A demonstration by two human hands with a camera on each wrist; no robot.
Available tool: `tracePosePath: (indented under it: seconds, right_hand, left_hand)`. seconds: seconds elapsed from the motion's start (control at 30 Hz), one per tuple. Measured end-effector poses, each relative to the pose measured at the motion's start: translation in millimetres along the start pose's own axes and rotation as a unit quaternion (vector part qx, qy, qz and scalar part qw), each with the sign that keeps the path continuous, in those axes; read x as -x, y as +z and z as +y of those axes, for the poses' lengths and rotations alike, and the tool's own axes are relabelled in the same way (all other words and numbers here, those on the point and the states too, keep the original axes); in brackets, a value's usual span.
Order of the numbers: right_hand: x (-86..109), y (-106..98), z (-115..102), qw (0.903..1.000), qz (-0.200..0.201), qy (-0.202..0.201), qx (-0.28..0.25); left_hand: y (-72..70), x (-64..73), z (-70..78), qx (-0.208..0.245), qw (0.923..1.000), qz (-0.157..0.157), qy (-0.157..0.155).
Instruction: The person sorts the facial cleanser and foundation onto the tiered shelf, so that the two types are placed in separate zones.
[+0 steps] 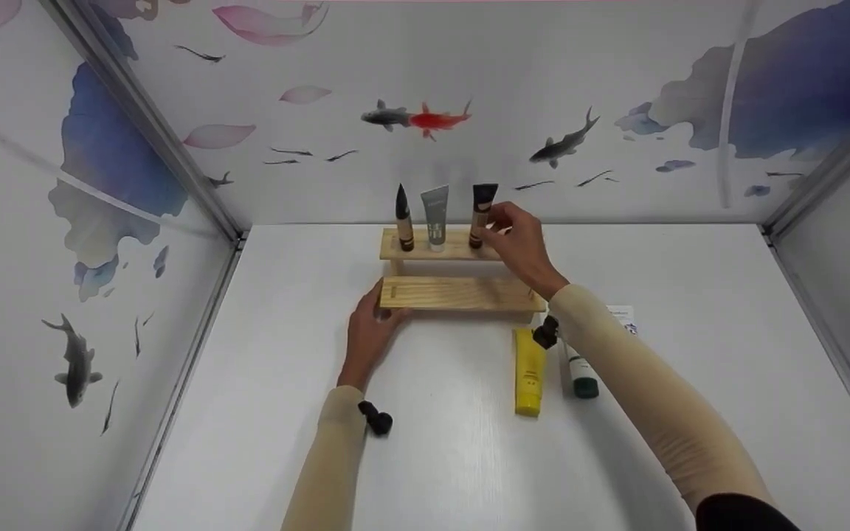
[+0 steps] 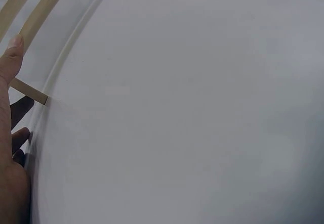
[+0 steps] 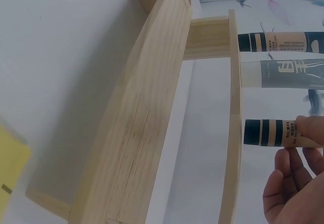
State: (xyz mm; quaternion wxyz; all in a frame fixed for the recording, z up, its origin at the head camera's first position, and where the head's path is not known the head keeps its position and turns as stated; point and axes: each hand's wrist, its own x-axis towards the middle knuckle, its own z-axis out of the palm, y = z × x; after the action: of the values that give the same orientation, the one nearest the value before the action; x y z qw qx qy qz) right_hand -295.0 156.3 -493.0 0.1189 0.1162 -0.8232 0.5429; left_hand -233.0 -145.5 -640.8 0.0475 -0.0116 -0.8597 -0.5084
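Observation:
A two-tier wooden rack [image 1: 462,293] stands on the white table. My left hand [image 1: 372,335] holds the left end of its lower tier, with the thumb [image 2: 14,49] on the front edge. On the upper tier, my right hand [image 1: 517,240] pinches a brown tube with black ends [image 1: 481,214]. In the right wrist view that tube [image 3: 268,133] stands cap down, its cap against or very near the shelf. Left of it on the same tier stand a grey tube [image 1: 436,217] and another brown-and-black tube [image 1: 404,221], its top narrowing to a point from this angle.
In front of the rack's right end lies a yellow tube [image 1: 529,376]. Beside it, partly under my right forearm, is a white tube with a dark green cap [image 1: 584,376]. A small printed white item [image 1: 622,317] shows behind that forearm. Fish-patterned panels [image 1: 307,177] enclose the table.

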Motion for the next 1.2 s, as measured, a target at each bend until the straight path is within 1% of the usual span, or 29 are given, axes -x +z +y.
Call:
tracePosePath:
  seconds: [0.17, 0.33, 0.47, 0.67, 0.9, 1.1, 1.2]
  right_hand:
    - [1.4, 0.9, 1.7, 1.0000, 0.004, 0.003, -0.005]
    - [1.7, 2.3, 3.2, 1.0000, 0.001, -0.001, -0.006]
    - [1.5, 3.6, 3.9, 1.0000, 0.000, -0.003, -0.003]
    - [1.7, 5.3, 3.6, 0.9999, -0.001, 0.005, -0.010]
    - [2.6, 5.2, 4.8, 0.9998, 0.001, 0.008, -0.016]
    - [5.2, 4.4, 10.0, 0.9999, -0.006, -0.001, -0.014]
    - [8.3, 2.9, 13.1, 0.9999, -0.009, 0.001, -0.014]
  left_hand:
    - [0.5, 1.2, 0.8, 0.003, 1.0000, -0.002, 0.004]
    - [0.7, 1.4, 0.8, 0.002, 1.0000, -0.003, -0.001]
    - [0.0, 1.7, 0.6, 0.001, 1.0000, -0.003, 0.004]
    - [-1.6, 1.8, 1.3, 0.009, 0.9999, -0.001, 0.012]
    - [-1.8, 0.8, 0.1, 0.017, 0.9998, -0.009, 0.006]
    - [-1.7, 0.5, -0.3, 0.012, 0.9999, -0.007, 0.002]
    - [-1.6, 0.5, -0.3, 0.011, 0.9999, -0.007, 0.002]
